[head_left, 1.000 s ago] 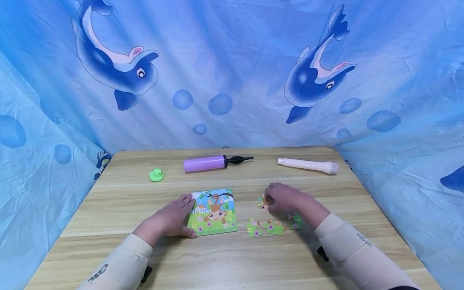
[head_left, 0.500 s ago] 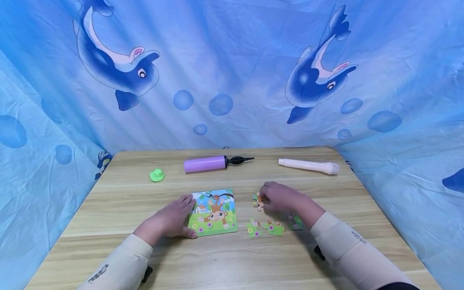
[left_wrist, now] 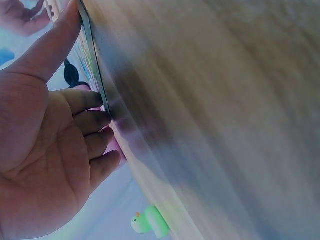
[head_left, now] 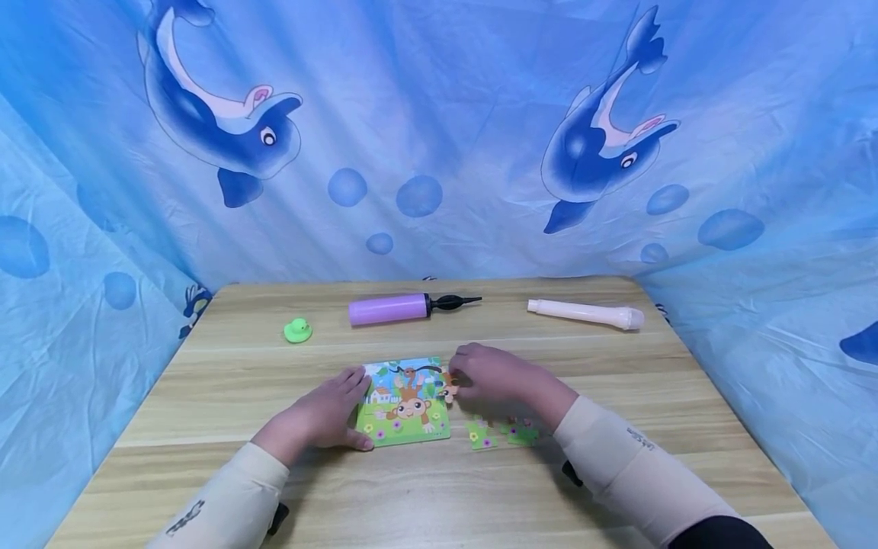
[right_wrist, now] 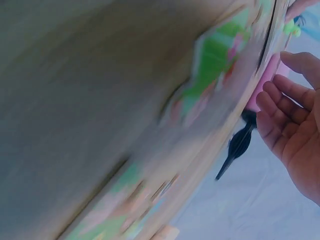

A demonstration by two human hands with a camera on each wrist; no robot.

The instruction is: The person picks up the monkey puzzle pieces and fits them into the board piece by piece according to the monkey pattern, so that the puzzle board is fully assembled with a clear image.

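Observation:
A square puzzle board (head_left: 401, 427) showing a hanging monkey lies on the table. My left hand (head_left: 318, 412) rests along its left side, the thumb at the near corner and the fingers on the far part of that side. In the left wrist view, the fingertips of the left hand (left_wrist: 47, 130) touch the board's edge. At the board's right edge my right hand (head_left: 497, 381) pinches a puzzle piece (head_left: 448, 391) with part of a monkey's face. That piece seems to overlap the edge. Nearer me lie two loose puzzle pieces (head_left: 482, 434), both mostly green.
Behind the board are a purple hand pump (head_left: 387, 309) with a black nozzle, a green toy duck (head_left: 298, 331) to the left, and a pale pink toy microphone (head_left: 583, 313) to the right. A blue dolphin-print curtain (head_left: 466, 137) rises past the wooden table's (head_left: 411, 503) far edge.
My right hand has moved left with the puzzle piece, from the open table to the board's right edge. The left hand and the board have stayed put.

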